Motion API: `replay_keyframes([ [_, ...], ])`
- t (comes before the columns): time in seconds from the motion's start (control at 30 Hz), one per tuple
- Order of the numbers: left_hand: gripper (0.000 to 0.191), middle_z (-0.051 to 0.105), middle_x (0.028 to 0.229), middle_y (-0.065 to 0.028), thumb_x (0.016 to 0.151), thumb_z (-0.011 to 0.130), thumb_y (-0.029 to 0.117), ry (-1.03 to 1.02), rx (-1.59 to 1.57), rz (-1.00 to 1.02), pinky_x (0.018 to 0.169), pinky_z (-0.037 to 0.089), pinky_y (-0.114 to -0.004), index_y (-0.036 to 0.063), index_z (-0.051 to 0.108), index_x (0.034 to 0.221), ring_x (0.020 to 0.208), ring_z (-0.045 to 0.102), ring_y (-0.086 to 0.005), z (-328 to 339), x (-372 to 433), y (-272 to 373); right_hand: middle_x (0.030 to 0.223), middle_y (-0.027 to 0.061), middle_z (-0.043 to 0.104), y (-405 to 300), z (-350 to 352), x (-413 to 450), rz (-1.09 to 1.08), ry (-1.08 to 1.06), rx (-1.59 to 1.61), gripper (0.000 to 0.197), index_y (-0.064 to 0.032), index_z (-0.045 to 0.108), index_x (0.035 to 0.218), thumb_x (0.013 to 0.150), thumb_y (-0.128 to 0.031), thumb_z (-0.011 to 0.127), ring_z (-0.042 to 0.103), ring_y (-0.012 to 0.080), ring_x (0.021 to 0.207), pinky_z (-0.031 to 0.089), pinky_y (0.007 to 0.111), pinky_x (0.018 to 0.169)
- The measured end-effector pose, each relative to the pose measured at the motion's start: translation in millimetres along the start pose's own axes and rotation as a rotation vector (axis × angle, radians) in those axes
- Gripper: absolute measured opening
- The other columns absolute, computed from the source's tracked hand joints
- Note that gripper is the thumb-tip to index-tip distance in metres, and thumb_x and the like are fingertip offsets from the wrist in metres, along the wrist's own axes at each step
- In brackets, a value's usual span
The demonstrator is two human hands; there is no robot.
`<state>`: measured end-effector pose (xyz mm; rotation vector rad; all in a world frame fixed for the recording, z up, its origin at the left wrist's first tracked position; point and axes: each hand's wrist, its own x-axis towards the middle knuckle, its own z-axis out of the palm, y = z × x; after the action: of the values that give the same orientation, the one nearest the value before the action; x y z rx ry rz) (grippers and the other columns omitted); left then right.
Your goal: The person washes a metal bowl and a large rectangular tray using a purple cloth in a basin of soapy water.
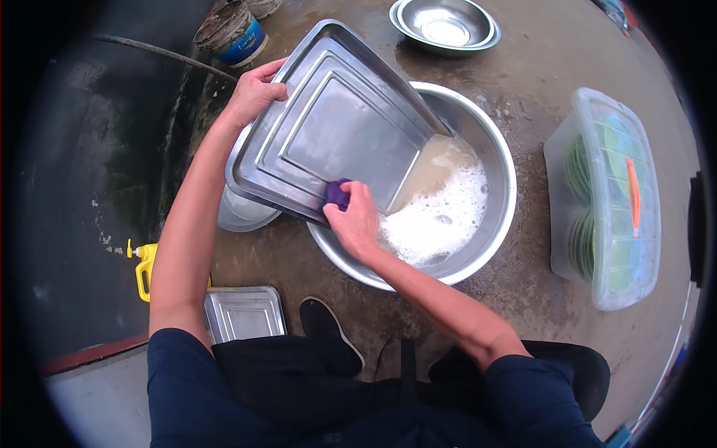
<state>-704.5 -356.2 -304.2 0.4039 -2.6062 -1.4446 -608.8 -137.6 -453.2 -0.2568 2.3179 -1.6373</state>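
My left hand (pixel 256 94) grips the upper left rim of a rectangular stainless steel tray (pixel 347 129), which is tilted with its lower right end in soapy water (pixel 440 213). The water, part foam and part cloudy, lies in a large round metal basin (pixel 501 224). In my right hand (pixel 357 221) is a dark purple scrubbing cloth or pad (pixel 338 194), pressed to the tray's near inner side. The fingertips of my left hand are hidden behind the tray.
A lidded plastic box (pixel 627 224) of green-rimmed items stands right; metal bowls (pixel 445 28) sit beyond the basin. At left are a dirty bucket (pixel 232 36), a basin (pixel 243 213) partly under the tray, a yellow pump jug (pixel 147 271) and another metal tray (pixel 246 313).
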Motion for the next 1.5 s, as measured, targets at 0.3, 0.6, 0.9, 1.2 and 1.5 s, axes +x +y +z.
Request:
replay_keyframes([
  [0.3,0.068,0.067,0.109,-0.0059,0.064,0.061,-0.002,-0.02,-0.055,-0.017,0.079,0.048,-0.021,0.0058,0.06,0.132,0.088,0.06,-0.0108,-1.5,7.3,-7.7,0.102,0.0124,0.051,-75.1,20.3,-9.2,-0.633,-0.036,-0.009,0.045,-0.0053,0.056,0.117,0.074,-0.015,0.062,0.053,0.0324,0.094,0.053,0.045,0.073],
  [0.6,0.06,0.068,0.107,-0.0051,0.065,0.065,0.003,0.018,-0.156,-0.166,0.084,0.047,-0.024,0.0074,0.066,0.125,0.091,0.061,-0.0127,2.7,15.1,-16.0,0.093,0.016,0.058,88.4,-74.6,-11.1,-0.477,-0.502,-0.532,0.034,-0.0052,0.047,0.096,0.074,-0.021,0.068,0.06,0.0363,0.089,0.05,0.048,0.073],
  [0.9,0.084,0.059,0.128,-0.0165,0.089,0.042,0.072,-0.175,-1.008,-0.339,0.094,0.051,-0.041,0.0014,0.05,0.134,0.113,0.061,-0.0269,-30.6,-35.9,-23.5,0.085,0.0204,0.064,54.9,-46.8,-10.3,-0.263,-0.506,-0.457,0.026,-0.0031,0.055,0.089,0.072,-0.018,0.066,0.063,0.0395,0.084,0.05,0.048,0.074],
  [1.2,0.086,0.058,0.119,-0.0116,0.082,0.061,0.068,-0.042,-0.728,-0.651,0.096,0.047,-0.044,0.0005,0.046,0.132,0.11,0.058,-0.0276,94.2,-161.5,-66.7,0.086,0.0194,0.062,-4.1,14.3,-12.2,-0.208,-0.303,-0.005,0.034,-0.0034,0.052,0.091,0.07,-0.026,0.066,0.061,0.0407,0.082,0.049,0.049,0.072],
  [1.5,0.042,0.063,0.11,-0.0162,0.087,0.057,0.028,0.131,-0.824,-0.812,0.091,0.05,-0.043,-0.0012,0.056,0.117,0.1,0.063,-0.0295,91.3,-126.4,-78.0,0.092,0.0098,0.053,49.1,-20.6,7.3,-0.696,-0.458,-0.335,0.019,-0.0097,0.055,0.091,0.072,-0.014,0.057,0.053,0.0306,0.09,0.044,0.045,0.077],
])
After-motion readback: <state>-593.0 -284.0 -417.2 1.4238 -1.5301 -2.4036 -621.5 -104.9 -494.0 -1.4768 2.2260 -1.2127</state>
